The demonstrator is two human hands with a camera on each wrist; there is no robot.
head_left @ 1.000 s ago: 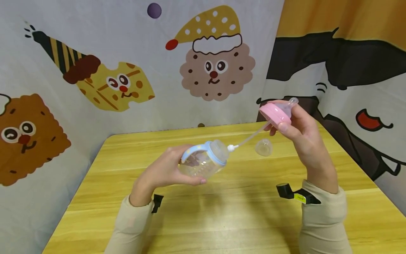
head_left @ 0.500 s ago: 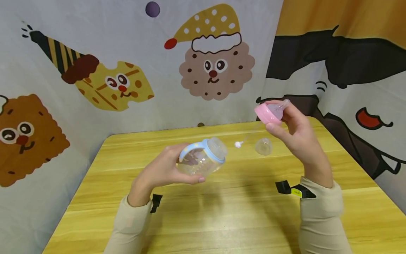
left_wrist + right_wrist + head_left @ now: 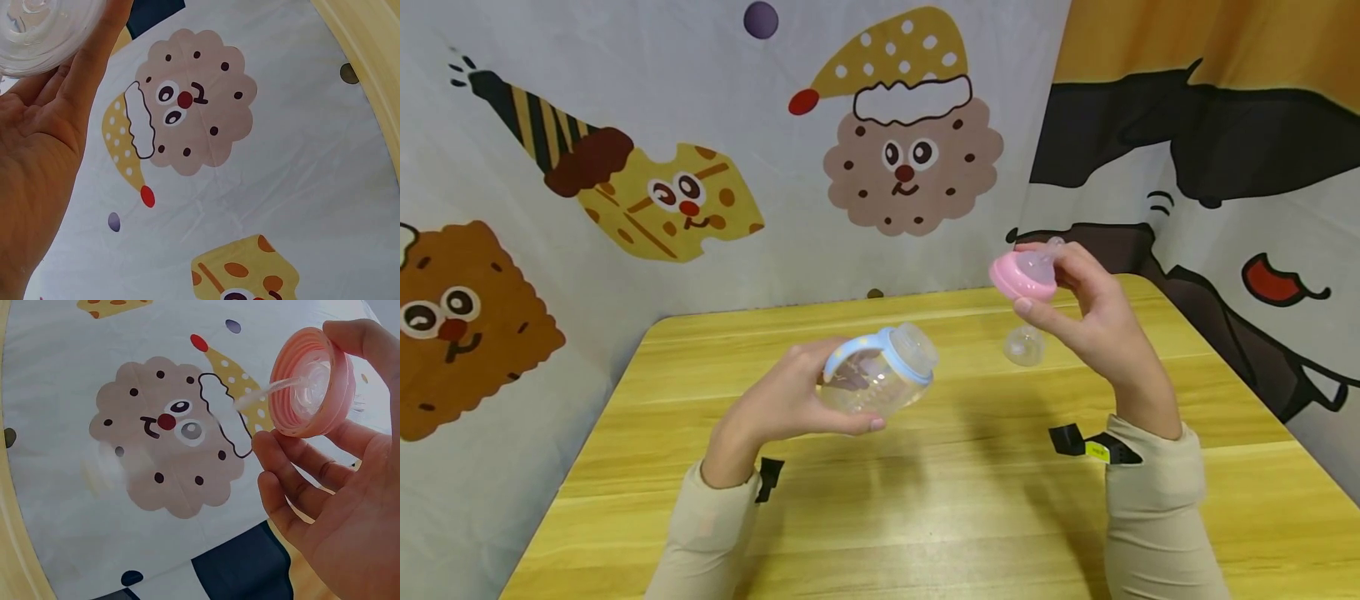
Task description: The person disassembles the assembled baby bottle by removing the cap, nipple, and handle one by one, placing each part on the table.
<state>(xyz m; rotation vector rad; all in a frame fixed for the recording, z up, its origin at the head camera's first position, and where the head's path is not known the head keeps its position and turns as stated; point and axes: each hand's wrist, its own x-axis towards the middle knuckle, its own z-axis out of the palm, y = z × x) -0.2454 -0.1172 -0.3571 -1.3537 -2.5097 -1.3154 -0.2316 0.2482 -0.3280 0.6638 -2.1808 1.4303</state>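
My left hand (image 3: 782, 398) grips a clear bottle (image 3: 876, 387) with a blue collar and handle, tilted with its uncapped mouth up to the right. The bottle's clear base (image 3: 44, 37) fills the top left corner of the left wrist view. Up and to the right, my right hand (image 3: 1101, 325) pinches a pink ring (image 3: 1022, 279) with a clear nipple between thumb and fingers. In the right wrist view the ring's threaded inside (image 3: 306, 381) shows, and a thin translucent straw (image 3: 269, 392) sticks out of it, its far end blurred. Ring and bottle are apart.
A clear dome cap (image 3: 1024, 347) stands on the wooden table (image 3: 880, 517), below the pink ring in the head view. Behind the table hangs a cloth (image 3: 790, 275) with cartoon prints.
The right hand has moved left and tipped the pink ring more level. The straw's white end, near the bottle mouth before, no longer shows in the head view. The left hand has hardly moved.
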